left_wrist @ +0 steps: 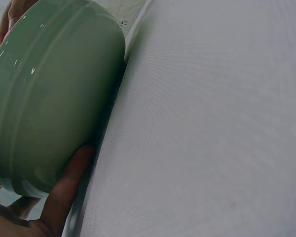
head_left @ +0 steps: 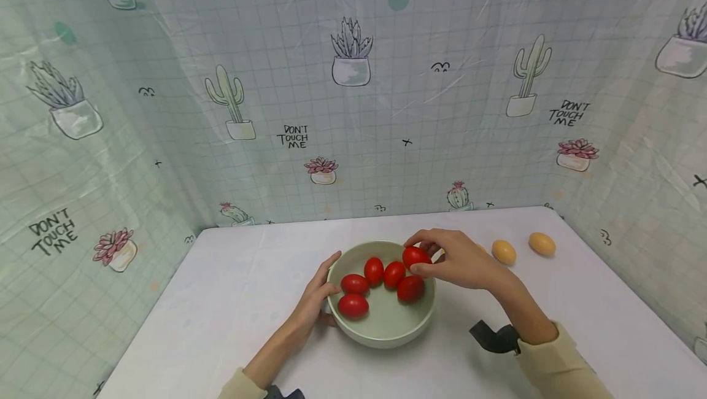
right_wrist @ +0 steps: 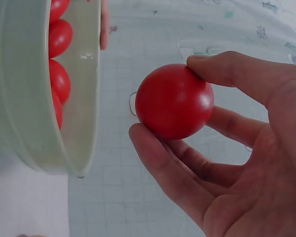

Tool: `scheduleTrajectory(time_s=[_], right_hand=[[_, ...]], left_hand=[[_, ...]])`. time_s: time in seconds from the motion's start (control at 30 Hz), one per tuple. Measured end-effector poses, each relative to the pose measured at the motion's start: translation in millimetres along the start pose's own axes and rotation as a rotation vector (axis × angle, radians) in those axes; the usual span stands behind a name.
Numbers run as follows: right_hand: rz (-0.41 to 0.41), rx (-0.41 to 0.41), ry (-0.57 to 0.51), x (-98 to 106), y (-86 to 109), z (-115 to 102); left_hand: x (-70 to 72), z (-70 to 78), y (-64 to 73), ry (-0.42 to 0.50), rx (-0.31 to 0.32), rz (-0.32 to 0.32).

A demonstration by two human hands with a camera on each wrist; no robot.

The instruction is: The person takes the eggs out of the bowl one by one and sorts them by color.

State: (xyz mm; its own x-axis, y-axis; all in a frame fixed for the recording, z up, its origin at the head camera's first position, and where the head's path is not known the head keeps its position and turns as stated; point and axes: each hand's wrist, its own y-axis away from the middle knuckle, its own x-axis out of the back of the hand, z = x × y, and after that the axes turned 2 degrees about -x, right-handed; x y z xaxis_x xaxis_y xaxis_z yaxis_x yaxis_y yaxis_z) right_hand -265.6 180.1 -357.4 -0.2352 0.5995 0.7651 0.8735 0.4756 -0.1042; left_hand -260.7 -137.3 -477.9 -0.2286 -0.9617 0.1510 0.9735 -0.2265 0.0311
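A pale green bowl (head_left: 381,340) stands on the table with several red tomatoes (head_left: 353,306) in it. My left hand (head_left: 310,301) holds the bowl at its left side, at the rim and lower down. In the left wrist view, a finger (left_wrist: 64,192) lies against the bowl's lower wall (left_wrist: 54,94). Over the bowl's right rim, my right hand (head_left: 461,259) pinches a smooth red tomato (right_wrist: 175,102) between thumb and fingertips. It hangs above the tomatoes inside, apart from the bowl wall in the right wrist view.
Yellow lemon-like fruits (head_left: 542,244) lie on the white table (head_left: 237,288) at the back right, one partly hidden behind my right hand. A cactus-print curtain (head_left: 386,110) surrounds the table's back and sides.
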Motion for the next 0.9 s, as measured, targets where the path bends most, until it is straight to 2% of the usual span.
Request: scheduleTrajectory(time_s=[0.33,0.67,0.9], right_hand=[[0.061,-0.115,-0.006,18.0,12.2,15.3],[0.057,-0.192,0.007,26.6,23.8,34.5],[0.026,-0.242,-0.04,23.7,27.7,49.1]], left_hand=[[0.4,1.2,0.3,-0.005,-0.003,0.003],[0.2,2.0,0.0,-0.006,-0.001,0.005],[0.4,2.7,0.4,0.002,0.005,0.001]])
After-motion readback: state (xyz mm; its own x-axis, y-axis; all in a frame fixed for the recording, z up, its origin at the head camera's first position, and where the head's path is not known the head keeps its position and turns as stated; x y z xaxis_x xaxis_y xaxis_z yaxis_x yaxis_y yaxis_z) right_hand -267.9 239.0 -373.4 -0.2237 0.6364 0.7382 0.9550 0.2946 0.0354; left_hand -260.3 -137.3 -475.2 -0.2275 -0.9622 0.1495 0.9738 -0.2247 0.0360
